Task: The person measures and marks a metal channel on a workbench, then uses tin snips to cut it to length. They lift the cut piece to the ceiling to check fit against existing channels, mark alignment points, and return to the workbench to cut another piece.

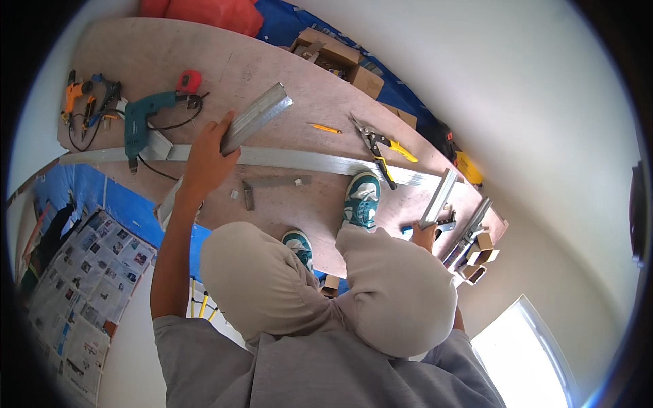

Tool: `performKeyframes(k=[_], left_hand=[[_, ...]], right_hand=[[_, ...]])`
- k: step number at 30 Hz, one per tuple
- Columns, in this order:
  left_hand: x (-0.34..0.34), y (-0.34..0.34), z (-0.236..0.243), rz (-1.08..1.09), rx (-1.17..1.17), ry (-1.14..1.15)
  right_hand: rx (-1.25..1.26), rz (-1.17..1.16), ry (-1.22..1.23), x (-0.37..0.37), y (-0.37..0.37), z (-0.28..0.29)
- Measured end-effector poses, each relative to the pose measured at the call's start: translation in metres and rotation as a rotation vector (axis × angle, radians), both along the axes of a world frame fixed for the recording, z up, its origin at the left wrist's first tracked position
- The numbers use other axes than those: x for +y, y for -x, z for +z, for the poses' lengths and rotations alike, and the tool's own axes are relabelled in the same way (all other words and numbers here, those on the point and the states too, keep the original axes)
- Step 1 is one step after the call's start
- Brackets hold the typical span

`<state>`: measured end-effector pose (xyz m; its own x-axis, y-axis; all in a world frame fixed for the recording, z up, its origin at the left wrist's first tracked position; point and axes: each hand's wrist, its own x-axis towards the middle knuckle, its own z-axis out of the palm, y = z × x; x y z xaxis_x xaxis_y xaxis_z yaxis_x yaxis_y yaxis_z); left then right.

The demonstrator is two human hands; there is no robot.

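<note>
My left hand (212, 155) is clamped around a short metal channel (258, 117) whose long axis slants away to the right beyond the long metal strip (306, 161), while my right hand (424, 236) meets the near end of another channel (439, 196), gripping or merely touching, I cannot tell.

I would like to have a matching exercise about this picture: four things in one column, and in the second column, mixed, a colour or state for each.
Column one:
1. Left hand
2. Drill
3. Tape measure
4. Snips

Column two:
A. mostly red
B. black and yellow
C. closed around a metal channel
D. teal

Pairs: 1-C; 2-D; 3-A; 4-B
</note>
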<state>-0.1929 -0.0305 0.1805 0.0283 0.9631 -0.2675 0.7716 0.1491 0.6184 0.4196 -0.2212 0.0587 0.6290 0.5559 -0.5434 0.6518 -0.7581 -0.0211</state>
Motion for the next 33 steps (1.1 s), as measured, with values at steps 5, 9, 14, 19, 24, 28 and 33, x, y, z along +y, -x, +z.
performKeyframes(k=[5,9,14,19,24,28,33], left_hand=[[0.004,-0.002,-0.005,-0.062,0.096,0.015],[-0.001,-0.007,0.000,-0.081,0.200,0.057],[-0.003,-0.019,0.002,-0.096,0.278,0.030],[-0.012,-0.015,0.030,-0.071,0.265,0.059],[-0.046,-0.022,0.096,0.017,0.221,0.142],[-0.079,-0.032,0.186,0.093,0.164,0.364],[-0.109,-0.041,0.340,0.243,-0.034,0.414]], right_hand=[[0.052,0.137,0.484,0.022,0.027,0.015],[-0.262,0.575,-0.113,0.099,0.107,0.046],[0.382,1.133,-0.413,0.218,0.242,0.008],[0.275,1.454,-0.153,0.265,0.296,-0.035],[0.491,1.233,0.074,0.259,0.294,0.016],[0.505,1.133,-0.170,0.221,0.261,0.138],[0.555,0.852,-0.152,0.199,0.197,0.310]])
